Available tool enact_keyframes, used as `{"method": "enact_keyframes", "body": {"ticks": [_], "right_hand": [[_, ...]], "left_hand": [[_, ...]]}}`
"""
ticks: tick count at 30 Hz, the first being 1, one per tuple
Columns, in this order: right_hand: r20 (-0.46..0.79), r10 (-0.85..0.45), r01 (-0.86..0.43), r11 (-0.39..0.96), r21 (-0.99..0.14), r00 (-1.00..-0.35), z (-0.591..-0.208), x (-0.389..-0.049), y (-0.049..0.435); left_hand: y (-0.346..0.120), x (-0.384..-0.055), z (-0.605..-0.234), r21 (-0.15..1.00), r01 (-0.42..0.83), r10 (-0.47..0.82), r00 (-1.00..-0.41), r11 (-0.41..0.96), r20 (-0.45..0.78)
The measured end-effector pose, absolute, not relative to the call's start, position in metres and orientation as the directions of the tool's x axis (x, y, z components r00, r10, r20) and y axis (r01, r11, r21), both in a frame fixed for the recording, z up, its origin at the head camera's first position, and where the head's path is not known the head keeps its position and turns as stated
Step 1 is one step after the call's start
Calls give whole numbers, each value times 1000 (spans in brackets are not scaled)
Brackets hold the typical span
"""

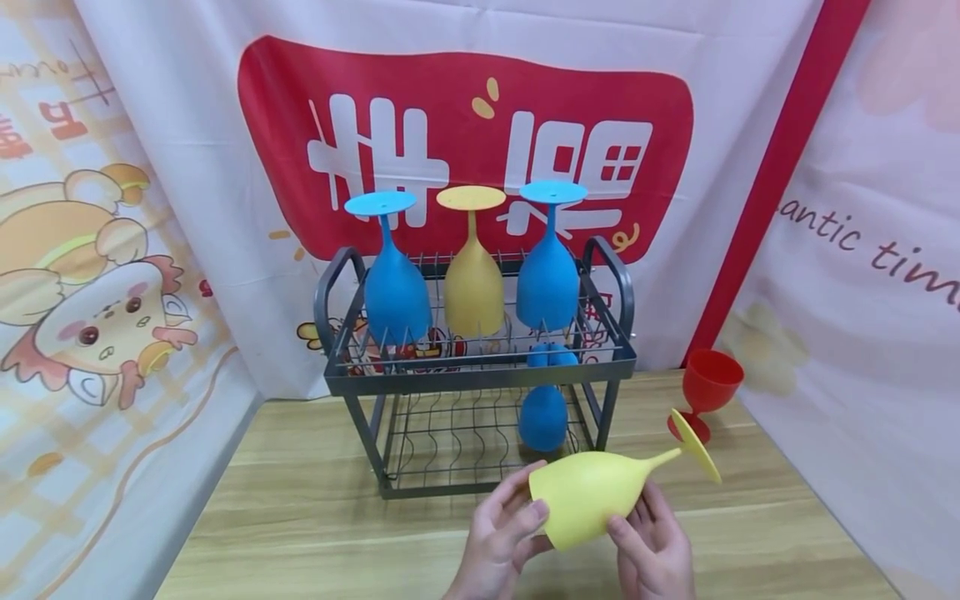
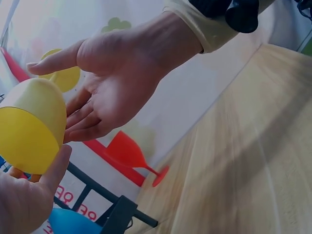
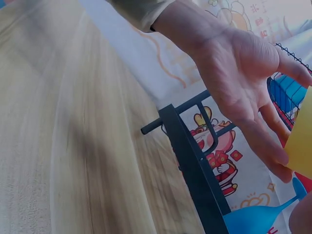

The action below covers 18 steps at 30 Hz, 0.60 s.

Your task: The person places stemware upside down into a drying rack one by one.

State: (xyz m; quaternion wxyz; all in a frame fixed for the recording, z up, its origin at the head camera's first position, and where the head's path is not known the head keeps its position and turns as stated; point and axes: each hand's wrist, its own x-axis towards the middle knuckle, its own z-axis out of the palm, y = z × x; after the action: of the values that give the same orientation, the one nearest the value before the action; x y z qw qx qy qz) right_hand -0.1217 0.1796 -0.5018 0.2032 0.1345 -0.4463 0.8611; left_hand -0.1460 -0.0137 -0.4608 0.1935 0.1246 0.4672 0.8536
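A yellow plastic goblet (image 1: 592,496) is held tilted on its side in front of the rack, its foot pointing up to the right. My left hand (image 1: 501,533) grips it at the rim, thumb on the near side and fingers behind. With thumb and fingers, my right hand (image 1: 656,542) holds the bowl close to the stem. The left wrist view shows the goblet's open mouth (image 2: 27,139) turned toward the left hand (image 2: 22,202). In the right wrist view only a yellow edge of the bowl (image 3: 301,141) shows beside the left hand's fingers.
Behind the hands stands a dark two-tier wire rack (image 1: 480,379). Upside down on its top tier are a blue goblet (image 1: 396,292), a yellow goblet (image 1: 474,292) and another blue goblet (image 1: 549,287). Blue shows on the lower tier (image 1: 543,421). A red goblet (image 1: 712,379) stands upright at right.
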Motion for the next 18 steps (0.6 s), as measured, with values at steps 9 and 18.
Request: {"method": "enact_keyframes", "body": {"ticks": [9,18], "right_hand": [[207,262,-294,-357,-887,-943,-503,-113,175],[258,257,-350,-436,-829,-931,-519,-115,179]], "left_hand": [[-13,-142,-472,807,-274,490,-871,-524,23],[-9,-141,-479,789,-299,513,-858,-536,24]]}}
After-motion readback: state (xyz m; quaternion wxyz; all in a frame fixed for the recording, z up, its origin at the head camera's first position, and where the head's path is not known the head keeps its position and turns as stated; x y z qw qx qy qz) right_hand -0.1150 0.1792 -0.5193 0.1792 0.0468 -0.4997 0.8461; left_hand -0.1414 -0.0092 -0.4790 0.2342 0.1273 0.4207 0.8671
